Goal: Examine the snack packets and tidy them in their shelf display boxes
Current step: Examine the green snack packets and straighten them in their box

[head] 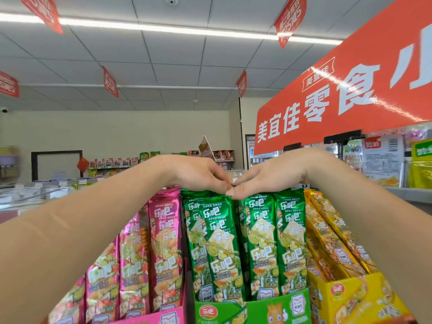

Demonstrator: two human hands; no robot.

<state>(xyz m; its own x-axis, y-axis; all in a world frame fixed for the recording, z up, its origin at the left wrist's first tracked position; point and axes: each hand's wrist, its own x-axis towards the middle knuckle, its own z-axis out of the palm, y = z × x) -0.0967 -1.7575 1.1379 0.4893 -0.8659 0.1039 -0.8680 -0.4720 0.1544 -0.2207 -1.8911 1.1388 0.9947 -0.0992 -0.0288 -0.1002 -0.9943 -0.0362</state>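
A green cardboard display box (275, 309) stands on the shelf, filled with tall glossy green foil snack packets (257, 242) standing upright in rows. Directly above the box, the left hand (194, 174) and the right hand (275, 176) meet at the packets' top edges, wrists bent. Their fingers (219, 178) curve downward onto the packet tops, and the tips of the two hands touch each other. I cannot tell whether they pinch a packet or only rest there. Left of the green box, pink foil packets (163, 242) lean in a pink box (152, 316). Right of it, yellow packets (332, 230) stand tilted in a yellow box (350, 293).
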